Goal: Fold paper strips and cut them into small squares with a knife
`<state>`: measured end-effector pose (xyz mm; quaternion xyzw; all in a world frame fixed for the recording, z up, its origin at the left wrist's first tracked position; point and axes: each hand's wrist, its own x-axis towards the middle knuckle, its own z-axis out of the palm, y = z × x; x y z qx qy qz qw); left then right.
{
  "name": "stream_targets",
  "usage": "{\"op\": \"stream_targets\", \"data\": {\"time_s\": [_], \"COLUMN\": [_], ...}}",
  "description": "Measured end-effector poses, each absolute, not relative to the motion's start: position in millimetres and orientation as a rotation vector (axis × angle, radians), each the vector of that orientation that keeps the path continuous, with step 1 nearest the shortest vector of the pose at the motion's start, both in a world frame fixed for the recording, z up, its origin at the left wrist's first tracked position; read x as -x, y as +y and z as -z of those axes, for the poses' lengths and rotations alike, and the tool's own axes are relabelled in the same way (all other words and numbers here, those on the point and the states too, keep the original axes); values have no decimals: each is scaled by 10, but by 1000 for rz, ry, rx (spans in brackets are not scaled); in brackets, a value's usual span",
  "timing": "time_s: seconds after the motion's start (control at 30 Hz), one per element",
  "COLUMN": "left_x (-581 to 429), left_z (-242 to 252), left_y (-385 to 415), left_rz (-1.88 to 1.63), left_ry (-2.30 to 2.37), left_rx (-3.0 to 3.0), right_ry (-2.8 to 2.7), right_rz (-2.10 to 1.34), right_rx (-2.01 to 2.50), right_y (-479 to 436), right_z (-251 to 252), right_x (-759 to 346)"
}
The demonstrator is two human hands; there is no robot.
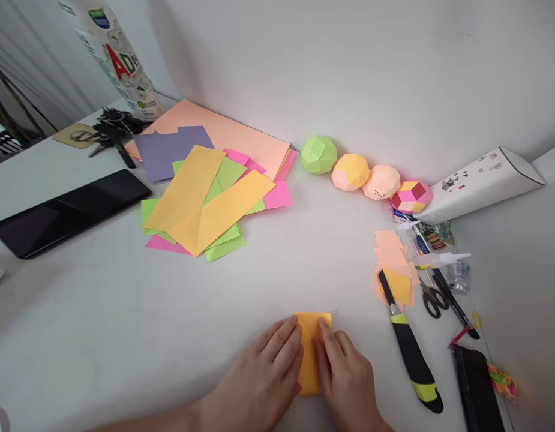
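A small yellow-orange paper (309,366), looking folded, lies on the table close to me, between both hands. My left hand (263,372) comes from the left, its fingers held together and pressed on the paper's left edge, with the thumb tip near the lower left side. On the right part of the paper is my right hand (347,372); its index fingertip presses near the upper right corner and its thumb lies close by, pinching inward. The lower corners of the paper are partly covered by the hands.
Loose coloured paper strips (234,201) overlap at the back left, beside a black phone-like slab (70,213). Several folded paper balls (319,155) line the wall. At right lie a utility knife (412,351), peach paper pieces (391,249), scissors (434,299) and a black pouch (477,387).
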<state>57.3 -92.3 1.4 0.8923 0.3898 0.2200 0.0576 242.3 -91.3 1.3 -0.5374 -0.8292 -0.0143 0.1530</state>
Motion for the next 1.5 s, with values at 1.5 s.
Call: {"op": "stream_targets", "data": {"time_s": [1.5], "left_x": [-578], "left_z": [56], "left_y": [-889], "left_rz": [-486], "left_ry": [1116], "left_rx": [-2828], "right_ry": [-2343], "right_rz": [6], "right_rx": [1549], "right_y": [-964], "right_z": [-15], "right_x": [-2431]}}
